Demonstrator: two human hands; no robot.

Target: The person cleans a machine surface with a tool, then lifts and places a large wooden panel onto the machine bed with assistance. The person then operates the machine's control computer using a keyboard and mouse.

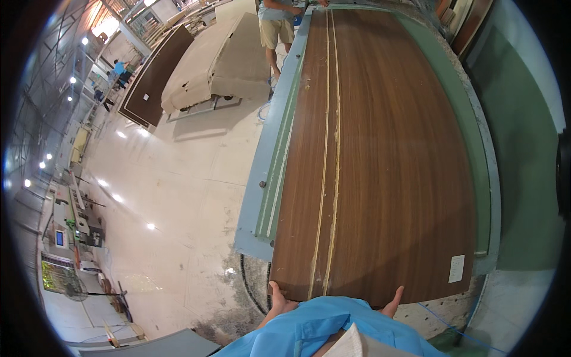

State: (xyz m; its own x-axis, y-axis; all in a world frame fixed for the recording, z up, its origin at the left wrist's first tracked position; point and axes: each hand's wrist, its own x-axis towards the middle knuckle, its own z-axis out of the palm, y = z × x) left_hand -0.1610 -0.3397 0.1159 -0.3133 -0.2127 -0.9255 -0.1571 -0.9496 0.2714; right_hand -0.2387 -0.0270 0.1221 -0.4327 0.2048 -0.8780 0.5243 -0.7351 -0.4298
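Note:
A long brown wood-grain panel (386, 149) stretches away from me, with two pale, rough-edged lines running along its left part. A small white label (456, 269) is stuck near its close right corner. My left hand (282, 302) holds the near edge by the left corner, thumb up against the panel and the fingers hidden below. Further right along the same edge, my right hand (392, 303) grips likewise, its thumb on top and fingers out of sight. The panel lies over a green bed with a blue frame (253, 229), and its near end overhangs that frame.
At the far end another person (276, 35) stands beside the frame, hands near the panel. Left of it, a beige-covered stack (238, 65) rests on a metal stand, near a dark panel (156, 74). Black cables (250, 285) run along the floor. A green wall panel (523, 160) borders the right.

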